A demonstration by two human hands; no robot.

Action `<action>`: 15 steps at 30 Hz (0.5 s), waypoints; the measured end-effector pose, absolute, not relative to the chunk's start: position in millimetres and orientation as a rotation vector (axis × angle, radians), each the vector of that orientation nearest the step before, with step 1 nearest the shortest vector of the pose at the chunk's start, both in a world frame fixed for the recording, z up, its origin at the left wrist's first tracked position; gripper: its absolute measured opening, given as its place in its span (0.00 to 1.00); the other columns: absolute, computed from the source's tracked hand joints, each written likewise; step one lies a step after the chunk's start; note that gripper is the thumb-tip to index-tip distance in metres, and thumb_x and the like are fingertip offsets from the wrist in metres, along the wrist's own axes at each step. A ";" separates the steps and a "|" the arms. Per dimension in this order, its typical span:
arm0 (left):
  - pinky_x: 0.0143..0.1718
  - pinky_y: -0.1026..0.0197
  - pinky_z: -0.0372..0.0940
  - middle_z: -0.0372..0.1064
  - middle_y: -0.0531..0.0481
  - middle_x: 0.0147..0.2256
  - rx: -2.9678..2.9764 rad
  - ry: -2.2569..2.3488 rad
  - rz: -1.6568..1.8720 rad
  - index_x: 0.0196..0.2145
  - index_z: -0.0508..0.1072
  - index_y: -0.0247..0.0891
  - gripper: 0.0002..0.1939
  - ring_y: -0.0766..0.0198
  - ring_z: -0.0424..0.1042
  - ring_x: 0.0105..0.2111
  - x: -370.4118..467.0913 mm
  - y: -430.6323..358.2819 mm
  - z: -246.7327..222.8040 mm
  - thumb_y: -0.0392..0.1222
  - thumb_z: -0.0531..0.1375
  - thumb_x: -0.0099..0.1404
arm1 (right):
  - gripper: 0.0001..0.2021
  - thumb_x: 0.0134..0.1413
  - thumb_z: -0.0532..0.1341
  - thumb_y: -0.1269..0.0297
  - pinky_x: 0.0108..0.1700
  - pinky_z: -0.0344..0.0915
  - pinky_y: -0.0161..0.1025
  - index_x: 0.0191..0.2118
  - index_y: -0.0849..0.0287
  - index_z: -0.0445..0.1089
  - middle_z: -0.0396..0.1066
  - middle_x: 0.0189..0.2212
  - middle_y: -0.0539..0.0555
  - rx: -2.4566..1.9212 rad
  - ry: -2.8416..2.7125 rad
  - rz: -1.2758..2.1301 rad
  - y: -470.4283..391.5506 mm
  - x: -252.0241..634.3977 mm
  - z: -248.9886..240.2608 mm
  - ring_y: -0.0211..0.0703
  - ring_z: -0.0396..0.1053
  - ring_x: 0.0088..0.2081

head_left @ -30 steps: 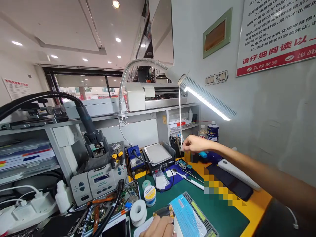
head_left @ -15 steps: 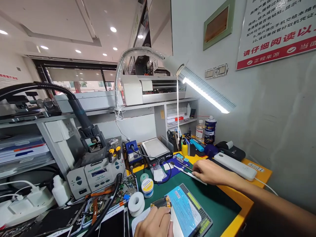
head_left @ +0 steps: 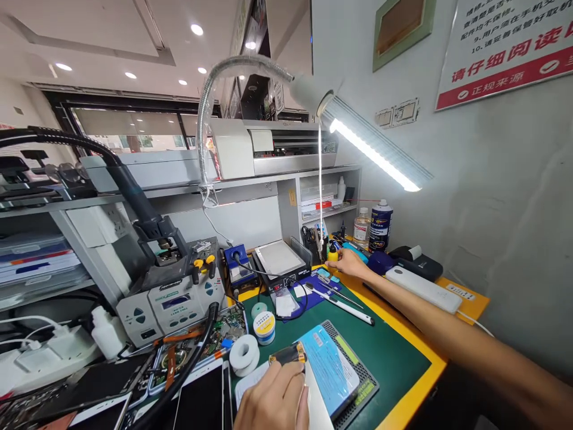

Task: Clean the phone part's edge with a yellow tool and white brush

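My right hand [head_left: 348, 263] at mat's far edge, fingers loosely apart by yellow bottle [head_left: 332, 253]; could topple it. Left hand [head_left: 273, 401] clamped on phone [head_left: 313, 373].

A small yellow bottle [head_left: 332, 253] stands upright at the mat's far edge.

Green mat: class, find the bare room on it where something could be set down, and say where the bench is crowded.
Free: the green mat between the white pen, the blue card and the yellow edge. Crowded: left of the tape roll, with boards and phones; also the back by the right hand, among bottles.
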State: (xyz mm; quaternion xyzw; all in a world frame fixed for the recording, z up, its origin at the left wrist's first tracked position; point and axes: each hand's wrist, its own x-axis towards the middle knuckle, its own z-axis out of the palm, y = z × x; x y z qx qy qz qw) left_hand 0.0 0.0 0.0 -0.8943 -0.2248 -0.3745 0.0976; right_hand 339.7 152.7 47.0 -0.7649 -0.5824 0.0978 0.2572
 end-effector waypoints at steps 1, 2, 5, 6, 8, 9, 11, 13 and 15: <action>0.39 0.53 0.79 0.79 0.50 0.40 -2.658 -0.676 -1.103 0.43 0.73 0.39 0.12 0.56 0.79 0.35 0.0 -1.2 1.2 0.28 0.55 0.65 | 0.16 0.66 0.63 0.59 0.48 0.75 0.51 0.55 0.59 0.70 0.73 0.53 0.56 -2.075 -1.579 0.263 155.0 338.2 45.8 0.50 0.75 0.48; 0.39 0.53 0.79 0.79 0.49 0.40 -2.667 -0.679 -1.101 0.43 0.73 0.39 0.12 0.56 0.79 0.35 0.1 -2.3 2.4 0.28 0.55 0.66 | 0.16 0.66 0.63 0.59 0.48 0.75 0.51 0.55 0.59 0.70 0.73 0.53 0.56 -2.074 -1.582 0.259 156.1 337.1 45.3 0.51 0.75 0.48; 0.39 0.53 0.78 0.79 0.50 0.40 -2.683 -0.691 -1.106 0.43 0.73 0.39 0.12 0.56 0.79 0.35 0.6 -4.7 5.3 0.28 0.55 0.66 | 0.15 0.66 0.63 0.58 0.48 0.74 0.51 0.54 0.59 0.71 0.73 0.52 0.56 -2.067 -1.604 0.231 152.5 335.2 47.6 0.51 0.75 0.48; 0.38 0.53 0.78 0.79 0.50 0.40 -2.685 -0.697 -1.108 0.43 0.73 0.39 0.12 0.56 0.79 0.35 0.8 -5.3 6.1 0.28 0.55 0.66 | 0.15 0.66 0.63 0.58 0.48 0.74 0.51 0.54 0.59 0.71 0.73 0.52 0.56 -2.063 -1.618 0.221 148.9 334.8 49.6 0.51 0.75 0.48; 0.39 0.53 0.78 0.79 0.49 0.40 -2.681 -0.704 -1.113 0.43 0.73 0.39 0.12 0.56 0.79 0.35 1.3 -6.2 7.8 0.28 0.55 0.65 | 0.15 0.66 0.63 0.59 0.48 0.74 0.51 0.54 0.60 0.71 0.73 0.52 0.56 -2.043 -1.662 0.206 137.8 334.1 55.0 0.50 0.75 0.47; 0.39 0.53 0.78 0.79 0.49 0.40 -2.679 -0.704 -1.115 0.42 0.73 0.39 0.12 0.56 0.79 0.34 1.7 -6.7 8.7 0.27 0.55 0.65 | 0.15 0.67 0.63 0.59 0.48 0.74 0.51 0.54 0.59 0.71 0.73 0.52 0.56 -2.029 -1.694 0.204 130.1 333.6 58.2 0.50 0.75 0.47; 0.40 0.53 0.78 0.79 0.49 0.39 -2.677 -0.708 -1.117 0.42 0.73 0.38 0.12 0.57 0.79 0.34 2.3 -7.4 10.3 0.28 0.55 0.65 | 0.14 0.67 0.63 0.59 0.46 0.75 0.50 0.53 0.60 0.71 0.74 0.50 0.56 -1.973 -1.790 0.223 110.2 331.8 64.9 0.49 0.75 0.46; 0.40 0.53 0.78 0.79 0.49 0.39 -2.680 -0.722 -1.112 0.42 0.73 0.38 0.12 0.57 0.79 0.34 2.8 -7.8 11.5 0.28 0.55 0.66 | 0.13 0.66 0.63 0.59 0.44 0.75 0.48 0.51 0.61 0.72 0.75 0.47 0.54 -1.899 -1.916 0.271 84.9 327.8 71.7 0.47 0.76 0.43; 0.40 0.53 0.78 0.79 0.49 0.40 -2.684 -0.740 -1.100 0.43 0.73 0.38 0.12 0.57 0.79 0.34 2.7 -7.8 11.8 0.28 0.55 0.66 | 0.11 0.66 0.64 0.59 0.42 0.74 0.45 0.47 0.61 0.73 0.75 0.43 0.53 -1.814 -2.053 0.329 56.9 320.3 78.5 0.44 0.75 0.40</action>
